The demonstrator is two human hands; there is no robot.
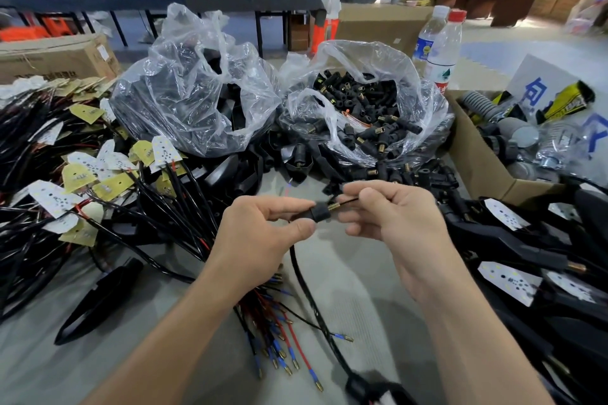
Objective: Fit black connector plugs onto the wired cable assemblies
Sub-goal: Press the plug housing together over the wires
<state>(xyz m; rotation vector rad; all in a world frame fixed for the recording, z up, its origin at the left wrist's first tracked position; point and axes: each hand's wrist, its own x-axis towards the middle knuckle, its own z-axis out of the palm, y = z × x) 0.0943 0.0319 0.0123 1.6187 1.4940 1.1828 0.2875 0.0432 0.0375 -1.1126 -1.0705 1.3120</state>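
A: Your left hand [266,227] pinches the black connector plug [312,213] between the thumb and the first fingers. The other fingers are curled below it. The plug is above the grey table [148,365], about in the middle of the view.

B: Yes. And your right hand [394,220] pinches a thin black wire [349,201] between thumb and forefinger, just beside the plug. The brass tip [335,206] of this wire is at the mouth of the plug. How deep it sits inside, I cannot tell.

A: A thicker black cable [304,279] comes out from under your left thumb and runs down over the table toward the lower edge.

B: Behind your hands stands an open clear bag [424,99], and it is full of loose plugs [362,108]. Some more of them lie on the table in front of it.

A: To the left of it there is a second clear bag [197,82] with larger black parts inside.

B: At your left lies the pile of cable assemblies [158,204], black cables with small white and yellow boards. Their wire ends [279,339], with red and blue sleeves and brass terminals, lie under your left wrist.

A: At your right a cardboard box [473,154] stands near the bag of plugs, and two water bottles [442,52] stand upright behind it.

B: Also at your right, near your forearm, lie black housings with white boards [508,279].
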